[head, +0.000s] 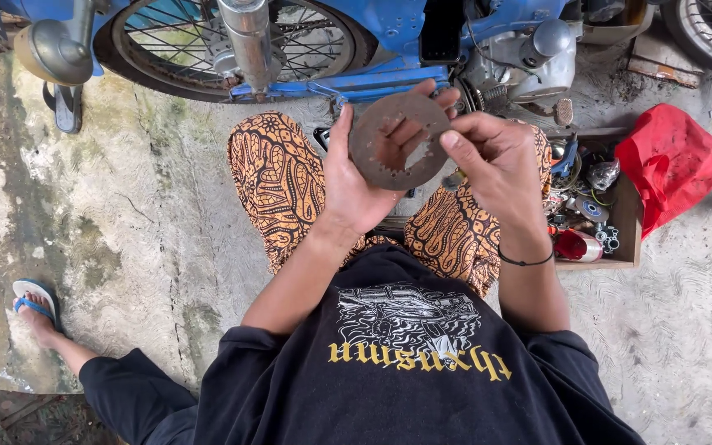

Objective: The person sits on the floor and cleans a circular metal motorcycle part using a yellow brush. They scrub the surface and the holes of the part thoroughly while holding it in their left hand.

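Left hand (356, 185) grips a flat, rusty brown metal ring (400, 140) with a toothed inner hole, thumb on the left rim, fingers behind it and showing through the hole. Right hand (492, 161) pinches the ring's right edge, thumb on the front face, fingers curled round the rim. The ring is held up in the air above the knees, just in front of the blue motorcycle (389, 49). A wooden box (624, 222) of small parts sits at the right knee, a red cloth (673, 161) lies over its far corner, and a foot in a blue sandal (36, 303) rests on the concrete floor (125, 206). Risk, as I judge it: both holds are on thin edges, so a greasy or rusty rim could slip and drop the ring onto the concrete; the inner teeth could nick the fingers poking through.
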